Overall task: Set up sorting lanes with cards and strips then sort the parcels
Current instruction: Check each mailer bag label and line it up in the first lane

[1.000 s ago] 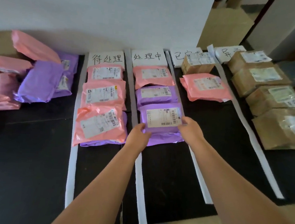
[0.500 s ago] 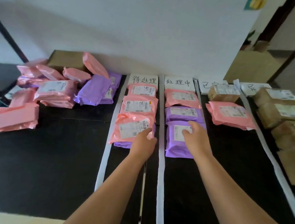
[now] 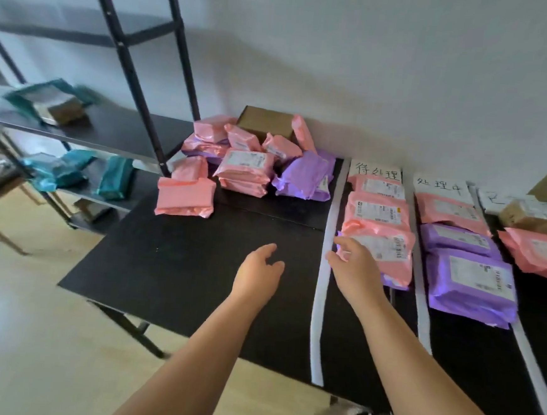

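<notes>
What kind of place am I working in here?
Probably a makeshift parcel-sorting room: mailers heaped on a black table, handwritten lane cards with white strips, a metal shelf rack holding more packets.

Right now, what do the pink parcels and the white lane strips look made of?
Pink parcels: likely thin plastic mailer film, slightly glossy, creased at folds. Lane strips: matte white, flat, limp; paper or tape, cannot tell.

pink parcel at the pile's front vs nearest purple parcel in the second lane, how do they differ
The pink parcel shows no label; the purple parcel has a white label up. The pink parcel lies outside the strips, the purple parcel between two. Both lie flat on the table.
</notes>
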